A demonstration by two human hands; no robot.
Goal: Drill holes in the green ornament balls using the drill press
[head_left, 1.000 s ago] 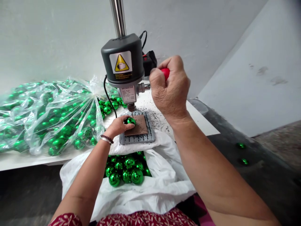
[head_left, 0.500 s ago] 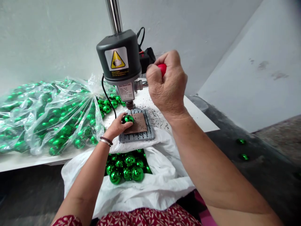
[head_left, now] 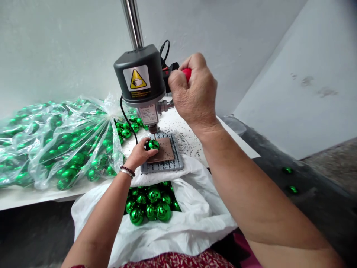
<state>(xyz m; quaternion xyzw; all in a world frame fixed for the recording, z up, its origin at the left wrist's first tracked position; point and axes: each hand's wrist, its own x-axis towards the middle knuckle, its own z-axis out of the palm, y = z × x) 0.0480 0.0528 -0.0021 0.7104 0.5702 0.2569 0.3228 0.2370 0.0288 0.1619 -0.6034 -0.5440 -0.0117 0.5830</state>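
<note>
Under the drill bit, my left hand (head_left: 140,152) grips a shiny green ball (head_left: 153,144) between thumb and fingers. The ball rests over a brown pad (head_left: 166,150) on the grey base (head_left: 178,163) of a small bench drill (head_left: 139,76). The thin bit meets or nearly meets the top of the ball; the exact contact is too small to tell. My right hand (head_left: 195,91) is closed round the red knob (head_left: 187,74) of the drill's lever, to the right of the drill head.
A clear plastic bag (head_left: 83,137) full of green balls covers the left of the white table (head_left: 231,139). More green balls (head_left: 154,194) lie in a white cloth sack (head_left: 192,223) below the drill base. Dark shavings are scattered over the table. Two green balls (head_left: 292,189) are on the floor at right.
The whole view has shifted slightly, so the drill and table appear a little lower. My right hand on the red knob is slightly higher and further left in the picture. Both grips are unchanged.
</note>
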